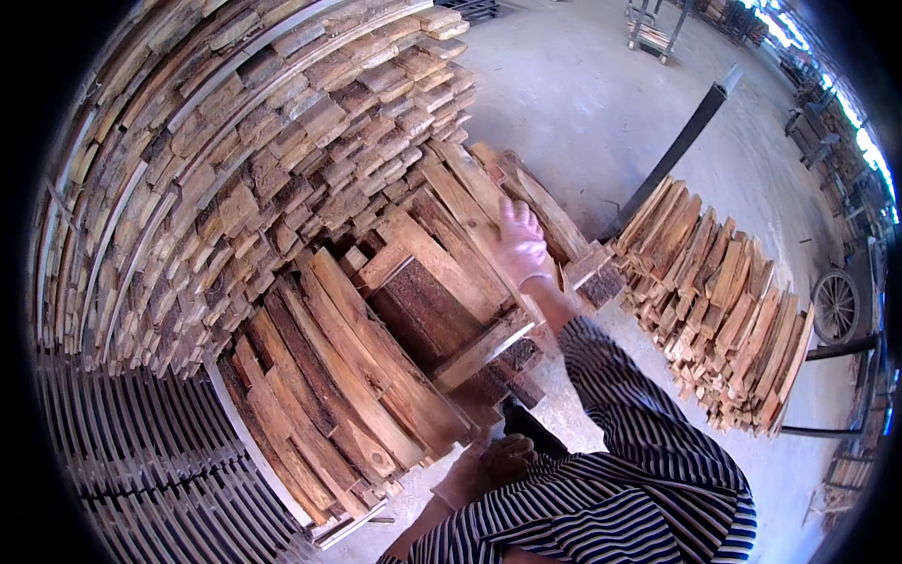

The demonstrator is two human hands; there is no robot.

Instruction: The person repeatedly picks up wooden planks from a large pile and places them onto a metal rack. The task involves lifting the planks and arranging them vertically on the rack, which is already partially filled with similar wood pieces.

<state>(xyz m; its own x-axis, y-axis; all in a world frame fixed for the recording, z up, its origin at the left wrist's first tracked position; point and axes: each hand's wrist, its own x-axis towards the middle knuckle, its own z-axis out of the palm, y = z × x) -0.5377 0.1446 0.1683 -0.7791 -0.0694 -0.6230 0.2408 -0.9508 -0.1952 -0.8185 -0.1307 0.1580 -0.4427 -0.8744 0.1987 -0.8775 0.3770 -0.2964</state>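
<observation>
My right hand (522, 246), in a thin pale pinkish glove, lies flat with its fingers stretched out on a wooden plank (462, 205) in the far part of the stack. Close to my body, my left hand (474, 475) is also gloved. Its fingers look curled beside the near ends of the boards, and whatever they hold is hidden. Between the hands, a short pale board (484, 352) sits crosswise over the gap. Left of it is a dark, bark-covered board (427, 305). Several long boards (348, 348) with bark edges lie side by side to the left.
A tall stack of cut boards (254, 188) rises at the left, above rows of thin metal bars (150, 442). Right of me stands a pile of split wood (719, 310) by a dark metal post (681, 141). A spoked wheel (836, 306) and a cart (652, 36) are farther off.
</observation>
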